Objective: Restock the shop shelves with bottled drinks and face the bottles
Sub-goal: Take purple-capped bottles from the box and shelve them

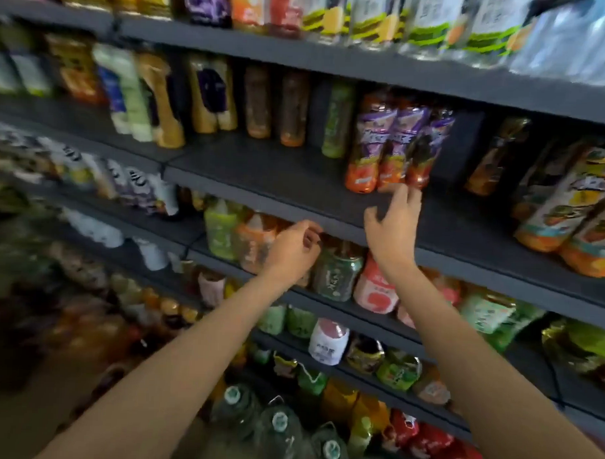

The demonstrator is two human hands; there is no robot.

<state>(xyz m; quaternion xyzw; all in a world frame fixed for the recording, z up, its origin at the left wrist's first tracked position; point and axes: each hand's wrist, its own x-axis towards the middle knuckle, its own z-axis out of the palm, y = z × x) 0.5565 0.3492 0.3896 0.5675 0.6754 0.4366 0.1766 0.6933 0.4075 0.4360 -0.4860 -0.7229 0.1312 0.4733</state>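
Observation:
Three purple-labelled bottles of orange drink stand together on the dark middle shelf. My right hand is raised just below them, fingers spread and relaxed, fingertips close to the rightmost bottle's base; I cannot tell if they touch. It holds nothing. My left hand hovers lower, in front of the shelf's front edge, fingers loosely curled around nothing. The whole view is blurred.
Bare shelf lies left of the three bottles. Brown and green bottles stand at the back. Large orange juice bottles fill the right. Shelves above and below hold many drinks; big water bottles stand at the bottom.

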